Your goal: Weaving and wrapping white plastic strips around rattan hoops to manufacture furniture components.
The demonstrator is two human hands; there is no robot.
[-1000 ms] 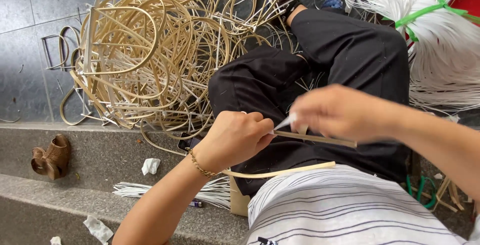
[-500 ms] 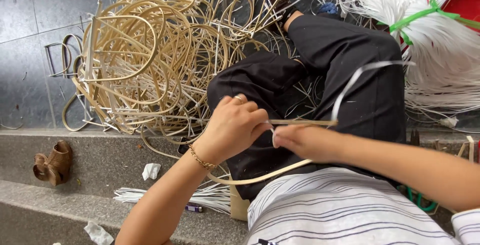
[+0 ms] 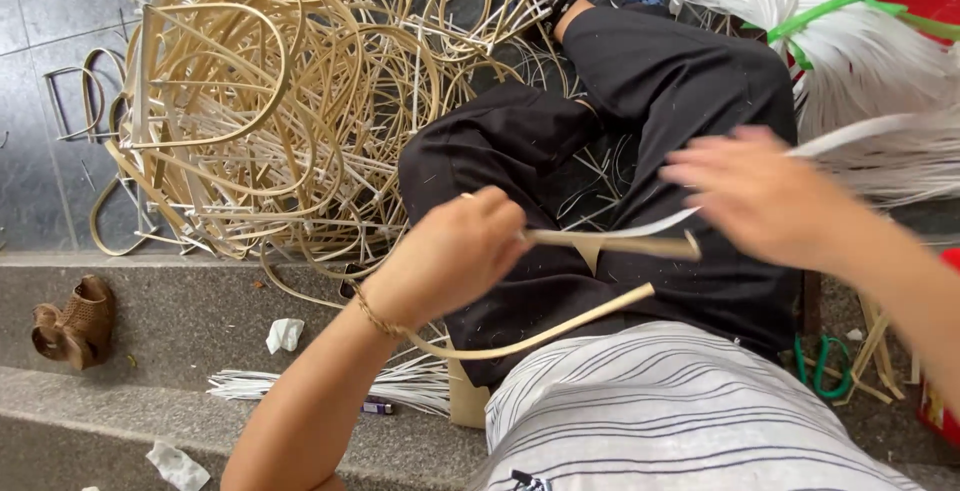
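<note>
left hand (image 3: 455, 256) fingers closed on tan cane strip (image 3: 610, 244) over lap | right hand (image 3: 755, 191) blurred, grip on white binding strand (image 3: 850, 136) unclear | keep strand taut, cane steady

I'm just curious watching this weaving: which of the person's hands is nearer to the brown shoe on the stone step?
The left hand. It grips the tan cane strip nearer the brown shoe at far left. The right hand, blurred, is farther off, pulling a white strip.
</note>
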